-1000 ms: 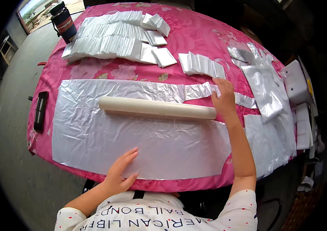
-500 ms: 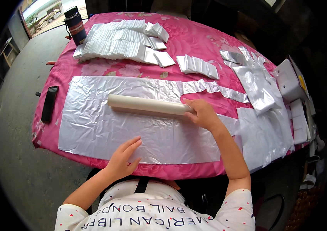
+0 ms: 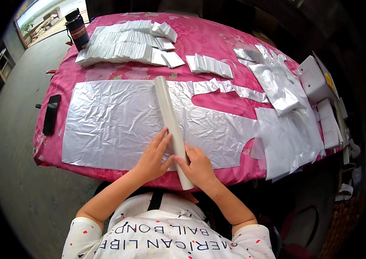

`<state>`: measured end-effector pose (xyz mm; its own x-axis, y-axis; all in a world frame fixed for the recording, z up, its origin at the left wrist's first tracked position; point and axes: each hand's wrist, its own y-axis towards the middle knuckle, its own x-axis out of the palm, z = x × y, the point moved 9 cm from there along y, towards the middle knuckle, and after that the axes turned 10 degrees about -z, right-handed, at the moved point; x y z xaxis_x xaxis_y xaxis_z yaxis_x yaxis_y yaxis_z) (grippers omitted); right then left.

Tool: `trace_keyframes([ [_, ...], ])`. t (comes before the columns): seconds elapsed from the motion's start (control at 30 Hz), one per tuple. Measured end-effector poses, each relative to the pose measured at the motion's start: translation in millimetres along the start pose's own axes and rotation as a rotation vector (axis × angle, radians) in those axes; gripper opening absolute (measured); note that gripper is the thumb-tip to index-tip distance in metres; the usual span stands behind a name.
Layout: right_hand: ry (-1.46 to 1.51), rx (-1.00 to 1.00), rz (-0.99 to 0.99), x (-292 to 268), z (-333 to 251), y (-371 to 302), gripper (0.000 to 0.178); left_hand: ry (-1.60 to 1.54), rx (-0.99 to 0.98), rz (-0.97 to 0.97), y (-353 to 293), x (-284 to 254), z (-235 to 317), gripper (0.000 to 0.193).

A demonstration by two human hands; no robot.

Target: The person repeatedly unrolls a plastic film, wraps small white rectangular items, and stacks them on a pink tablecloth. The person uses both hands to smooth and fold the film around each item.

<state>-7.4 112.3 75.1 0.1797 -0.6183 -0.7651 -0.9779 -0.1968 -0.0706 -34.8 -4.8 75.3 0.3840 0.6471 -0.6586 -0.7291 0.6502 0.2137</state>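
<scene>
A thin, shiny whitish plastic apron [image 3: 109,125] lies spread and wrinkled on the table, its curved cut-outs toward the right. Across it, running away from me, rests a long cream-white tube [image 3: 165,101], its near end past the apron's near edge. My right hand [image 3: 196,167] grips the tube near that end, thumb on top and fingers along its right side. On the other side my left hand [image 3: 152,156] touches the tube with stretched fingers, palm over the apron. Whether the tube is hollow cannot be seen.
A pink floral cloth [image 3: 208,32] covers the table. Rows of folded white plastic packets [image 3: 120,45] stand at the back left, with a smaller row [image 3: 208,65] beside them. Loose plastic sheets [image 3: 288,138] and white boxes [image 3: 316,77] lie right; a phone [image 3: 51,114] and dark bottle [image 3: 77,31] left.
The tube has swung from lying sideways to pointing away from me. My right hand has come nearer with it, and my left hand has moved right to touch it.
</scene>
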Motion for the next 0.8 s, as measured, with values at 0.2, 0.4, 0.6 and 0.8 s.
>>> trace_keyframes([
  [0.2, -0.046, -0.169, 0.122, 1.5, -11.1, -9.9, 0.043, 0.137, 0.053, 0.042, 0.5, 4.2, 8.0, 0.059],
  [0.4, -0.284, -0.216, 0.049, -17.5, 38.5, -5.4, 0.049, 0.337, -0.014, -0.047, 11.5, 16.9, 24.2, 0.057],
  [0.6, -0.486, 0.007, 0.086, -91.2, 139.2, -12.7, 0.054, 0.418, -0.091, -0.114, 21.3, 34.5, 24.5, 0.056],
  [0.8, -0.730, 0.436, 0.153, -173.9, 228.0, -56.8, 0.053, 0.408, -0.152, -0.195, 26.2, 40.1, 25.6, 0.057],
])
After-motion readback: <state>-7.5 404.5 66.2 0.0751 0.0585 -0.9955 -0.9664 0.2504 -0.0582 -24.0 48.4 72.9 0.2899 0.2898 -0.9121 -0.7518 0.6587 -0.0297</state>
